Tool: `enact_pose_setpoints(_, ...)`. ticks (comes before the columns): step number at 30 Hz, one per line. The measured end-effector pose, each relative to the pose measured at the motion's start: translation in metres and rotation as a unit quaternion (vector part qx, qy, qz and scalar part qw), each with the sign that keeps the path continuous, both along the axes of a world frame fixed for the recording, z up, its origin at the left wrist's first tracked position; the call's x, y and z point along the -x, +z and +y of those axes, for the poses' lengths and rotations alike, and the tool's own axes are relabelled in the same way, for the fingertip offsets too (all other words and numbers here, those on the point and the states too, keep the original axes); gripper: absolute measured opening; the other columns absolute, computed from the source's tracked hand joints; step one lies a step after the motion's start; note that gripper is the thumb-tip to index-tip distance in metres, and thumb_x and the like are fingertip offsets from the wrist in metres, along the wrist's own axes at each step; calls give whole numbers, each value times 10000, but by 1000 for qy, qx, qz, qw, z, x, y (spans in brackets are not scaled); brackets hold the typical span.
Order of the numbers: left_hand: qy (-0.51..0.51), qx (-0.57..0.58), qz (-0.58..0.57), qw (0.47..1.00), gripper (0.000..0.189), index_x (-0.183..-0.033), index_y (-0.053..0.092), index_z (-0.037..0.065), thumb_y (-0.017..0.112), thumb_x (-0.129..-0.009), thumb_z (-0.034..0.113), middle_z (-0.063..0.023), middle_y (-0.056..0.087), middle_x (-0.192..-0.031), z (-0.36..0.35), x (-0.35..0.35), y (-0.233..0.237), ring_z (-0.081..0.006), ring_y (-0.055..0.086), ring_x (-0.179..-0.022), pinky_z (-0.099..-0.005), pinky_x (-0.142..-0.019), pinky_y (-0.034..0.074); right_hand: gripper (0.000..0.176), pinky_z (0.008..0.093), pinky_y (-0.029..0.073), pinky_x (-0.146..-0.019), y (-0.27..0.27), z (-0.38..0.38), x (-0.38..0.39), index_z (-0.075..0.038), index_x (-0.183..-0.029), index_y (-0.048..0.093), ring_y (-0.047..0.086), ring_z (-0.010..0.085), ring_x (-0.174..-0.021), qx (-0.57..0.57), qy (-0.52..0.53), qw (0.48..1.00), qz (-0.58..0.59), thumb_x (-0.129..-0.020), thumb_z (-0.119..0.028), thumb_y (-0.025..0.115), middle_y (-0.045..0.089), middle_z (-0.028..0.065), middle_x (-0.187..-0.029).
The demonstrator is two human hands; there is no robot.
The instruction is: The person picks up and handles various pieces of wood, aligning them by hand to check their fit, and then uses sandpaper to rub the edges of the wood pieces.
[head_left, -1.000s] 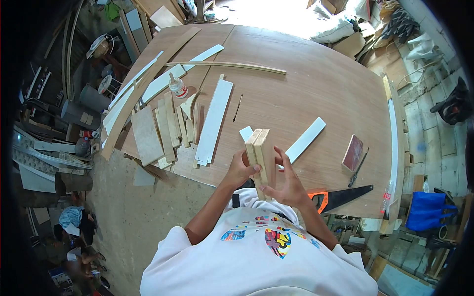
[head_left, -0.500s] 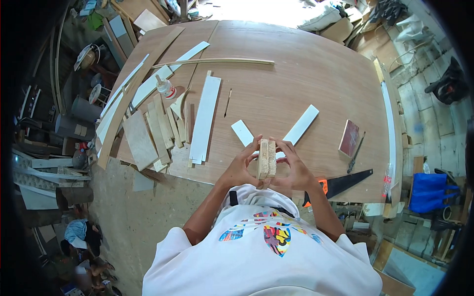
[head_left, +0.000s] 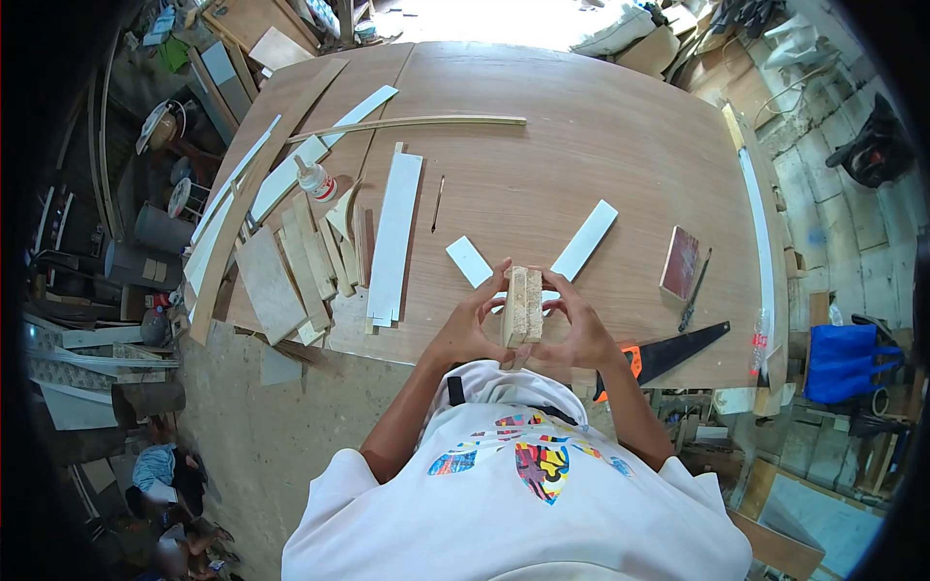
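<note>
Two small wooden blocks (head_left: 523, 308), pressed side by side with rough ends facing up, are held between both hands close to my body. My left hand (head_left: 473, 327) grips them from the left, fingertips at the far end. From the right, my right hand (head_left: 582, 327) closes on the same blocks. Just beyond them lie a short white board (head_left: 470, 260) and a longer white board (head_left: 585, 240), slanting apart. A handsaw (head_left: 681, 352) with an orange and black handle rests by my right forearm.
On the table (head_left: 542, 165), a long white board (head_left: 394, 237), wood offcuts (head_left: 274, 276), a glue bottle (head_left: 316, 180) and a pencil (head_left: 438, 203) lie leftward. A reddish block (head_left: 680, 261) lies right. A person (head_left: 167, 474) is at lower left.
The camera view has shifted slightly, so the table items appear a little further left. Both hands still hold the blocks, which look slightly more tilted.
</note>
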State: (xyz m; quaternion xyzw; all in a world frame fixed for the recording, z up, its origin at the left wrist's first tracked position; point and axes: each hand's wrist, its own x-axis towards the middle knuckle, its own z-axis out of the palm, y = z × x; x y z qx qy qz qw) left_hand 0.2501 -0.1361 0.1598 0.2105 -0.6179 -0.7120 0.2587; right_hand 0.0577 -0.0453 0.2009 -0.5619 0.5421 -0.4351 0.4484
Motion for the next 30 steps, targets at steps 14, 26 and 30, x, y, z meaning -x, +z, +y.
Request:
enact_pose_setpoints(14, 171, -369, 241, 881, 908, -1432, 369, -35, 424, -882, 685, -219, 556, -1307, -57, -65, -108, -290, 630, -1065, -529, -924, 525, 561, 380, 535, -909, -222, 79, 125, -133, -1273, 517, 585, 233, -1020, -76, -525, 703, -474, -824, -373, 751, 564, 101, -1113)
enact_pose_setpoints(26, 72, -399, 364, 839, 931, -1489, 286, 15, 411, -870, 699, -220, 461, -1420, -44, -73, -88, -354, 632, -1033, -594, -909, 501, 871, 486, 490, -957, -245, 101, 98, -14, -1386, 301, 551, 346, -1138, -26, -522, 847, 93, -742, -245, 840, 433, 189, -1346)
enact_pose_setpoints(30, 221, -374, 306, 847, 867, -1456, 368, 51, 373, -885, 703, -221, 534, -1348, -33, -71, -103, -352, 679, -909, -540, -788, 571, 1003, 508, 365, -1054, -252, 93, 87, -2, -1421, 280, 416, 434, -1270, -91, -444, 826, 337, -670, -316, 866, 438, 260, -1342)
